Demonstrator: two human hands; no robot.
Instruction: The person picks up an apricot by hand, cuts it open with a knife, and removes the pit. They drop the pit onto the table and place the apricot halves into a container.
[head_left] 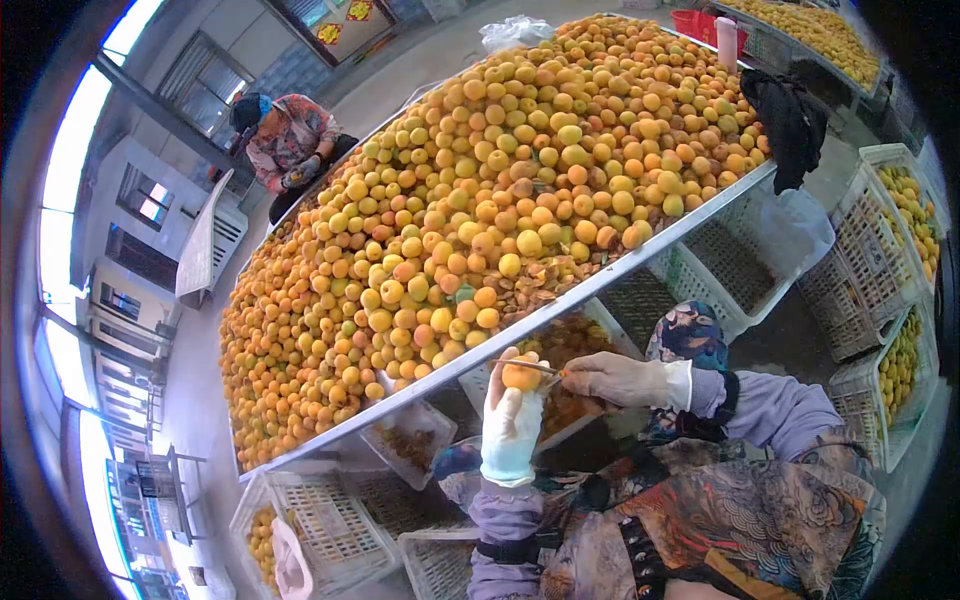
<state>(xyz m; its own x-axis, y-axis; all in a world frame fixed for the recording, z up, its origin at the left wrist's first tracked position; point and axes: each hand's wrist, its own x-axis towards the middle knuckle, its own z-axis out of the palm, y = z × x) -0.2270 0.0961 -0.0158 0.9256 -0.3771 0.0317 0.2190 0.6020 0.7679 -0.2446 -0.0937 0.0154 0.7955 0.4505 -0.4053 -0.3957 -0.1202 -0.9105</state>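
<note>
My left hand (510, 425), in a white glove, has its fingers wrapped round an orange-yellow apricot (522, 376). My gloved right hand (628, 381) grips a thin, narrow tool (540, 368) that looks like a slim knife. Its shaft lies across the upper side of the apricot, and its handle end is hidden in my fingers. Both hands are held just in front of the metal edge of a table heaped with apricots (440, 230). Beneath them, a crate (612, 322) contains orange fruit pieces.
A metal rim (400, 397) borders the heap. Plastic crates (330, 520) stand below it, and stacked crates (865, 260) of fruit stand at right. Dark cloth (787, 115) hangs over the table's corner. Another person (292, 145) works across the heap.
</note>
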